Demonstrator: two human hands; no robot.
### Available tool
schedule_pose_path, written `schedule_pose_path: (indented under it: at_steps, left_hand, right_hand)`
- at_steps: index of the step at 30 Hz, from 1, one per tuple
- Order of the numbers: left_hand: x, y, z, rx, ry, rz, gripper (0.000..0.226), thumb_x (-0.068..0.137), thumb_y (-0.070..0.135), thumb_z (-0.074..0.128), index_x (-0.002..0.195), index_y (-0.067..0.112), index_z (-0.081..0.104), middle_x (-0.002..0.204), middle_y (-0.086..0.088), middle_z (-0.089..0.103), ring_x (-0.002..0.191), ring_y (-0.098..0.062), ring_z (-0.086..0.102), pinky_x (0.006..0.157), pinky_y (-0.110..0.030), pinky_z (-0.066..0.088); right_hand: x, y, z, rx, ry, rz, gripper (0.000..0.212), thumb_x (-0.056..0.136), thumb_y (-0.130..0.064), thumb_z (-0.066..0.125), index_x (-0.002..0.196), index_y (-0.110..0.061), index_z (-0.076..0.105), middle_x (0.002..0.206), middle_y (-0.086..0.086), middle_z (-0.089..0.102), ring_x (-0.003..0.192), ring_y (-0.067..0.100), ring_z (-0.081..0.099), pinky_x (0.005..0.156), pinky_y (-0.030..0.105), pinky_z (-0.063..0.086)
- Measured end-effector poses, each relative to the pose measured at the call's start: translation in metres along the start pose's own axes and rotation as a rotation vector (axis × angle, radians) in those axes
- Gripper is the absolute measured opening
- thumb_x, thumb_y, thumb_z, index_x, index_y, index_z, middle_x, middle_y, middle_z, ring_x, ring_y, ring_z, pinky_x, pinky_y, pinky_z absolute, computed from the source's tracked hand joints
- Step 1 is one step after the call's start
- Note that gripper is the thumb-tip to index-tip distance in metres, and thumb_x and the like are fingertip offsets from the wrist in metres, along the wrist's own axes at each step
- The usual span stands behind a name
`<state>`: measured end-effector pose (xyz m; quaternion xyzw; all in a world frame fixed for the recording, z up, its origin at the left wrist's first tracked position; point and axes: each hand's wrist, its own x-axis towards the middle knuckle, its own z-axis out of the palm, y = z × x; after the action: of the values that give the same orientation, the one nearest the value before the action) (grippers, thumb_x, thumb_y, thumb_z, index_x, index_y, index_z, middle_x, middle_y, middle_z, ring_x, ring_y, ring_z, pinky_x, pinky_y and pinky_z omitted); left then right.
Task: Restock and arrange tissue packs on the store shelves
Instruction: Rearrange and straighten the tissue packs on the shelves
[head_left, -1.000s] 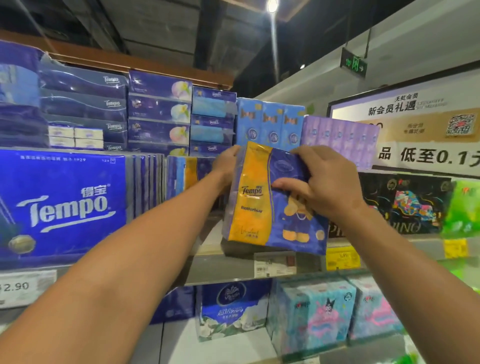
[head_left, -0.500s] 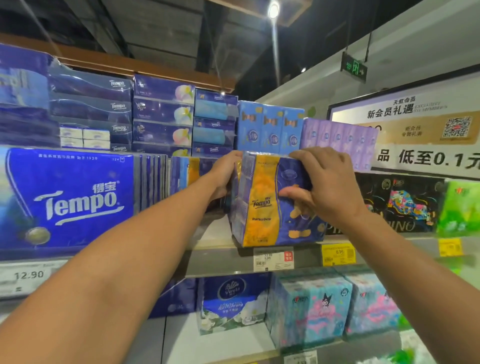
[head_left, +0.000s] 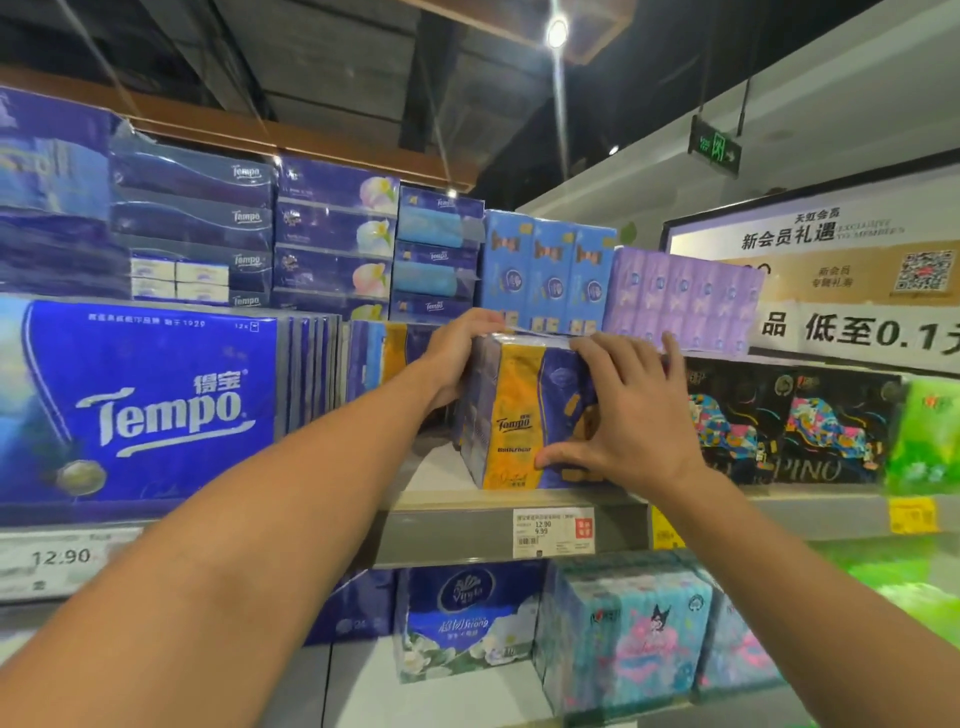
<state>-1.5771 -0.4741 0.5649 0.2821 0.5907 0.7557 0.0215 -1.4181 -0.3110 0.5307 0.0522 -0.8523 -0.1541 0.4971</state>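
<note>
While the tissue pack (head_left: 519, 415) stands upright at the near shelf edge (head_left: 447, 530), my left hand (head_left: 457, 353) curls over its top-left corner and my spread right hand (head_left: 628, 415) presses its near face; push far.

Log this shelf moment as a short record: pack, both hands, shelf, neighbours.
pack: orange-and-blue Tempo pack, upright near the shelf's front edge
left hand: holds the pack's upper left corner, fingers curled over its top
right hand: fingers spread, pressed against the pack's front right, thumb low
shelf: middle shelf, with a price tag just below the pack
neighbours: black packs to the right; large blue Tempo pack further left
</note>
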Motion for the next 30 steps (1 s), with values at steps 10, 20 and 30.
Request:
schedule_pose_path:
  at_steps: [10, 20, 30]
  left_hand:
    - [-0.009, 0.005, 0.000, 0.063, -0.017, -0.115, 0.031, 0.093, 0.043, 0.052, 0.099, 0.020, 0.072, 0.101, -0.011, 0.070, 0.086, -0.024, 0.065, 0.086, -0.038, 0.049]
    - [0.031, 0.007, -0.019, 0.595, 0.140, -0.229, 0.040, 0.102, 0.018, 0.043, 0.133, -0.004, 0.055, 0.135, -0.014, 0.057, 0.128, -0.033, 0.052, 0.095, -0.040, 0.043]
    - [0.032, -0.016, -0.017, 0.611, 0.105, -0.381, 0.019, 0.102, 0.004, 0.040, 0.107, -0.001, 0.058, 0.107, -0.018, 0.062, 0.093, -0.034, 0.061, 0.097, -0.048, 0.051]
  right_hand:
    - [0.018, -0.004, -0.008, 0.143, -0.097, -0.018, 0.122, 0.056, -0.102, 0.036, 0.148, -0.022, 0.037, 0.144, 0.007, 0.047, 0.134, 0.030, 0.044, 0.119, 0.058, 0.015]
    - [0.025, -0.004, -0.001, 0.212, -0.078, -0.026, 0.109, 0.059, -0.101, 0.039, 0.136, -0.024, 0.048, 0.126, -0.003, 0.057, 0.113, 0.023, 0.053, 0.099, 0.044, 0.039]
    - [0.024, -0.007, 0.008, 0.233, -0.034, 0.000, 0.099, 0.063, -0.095, 0.043, 0.130, -0.023, 0.049, 0.113, -0.001, 0.057, 0.102, 0.024, 0.051, 0.092, 0.043, 0.036]
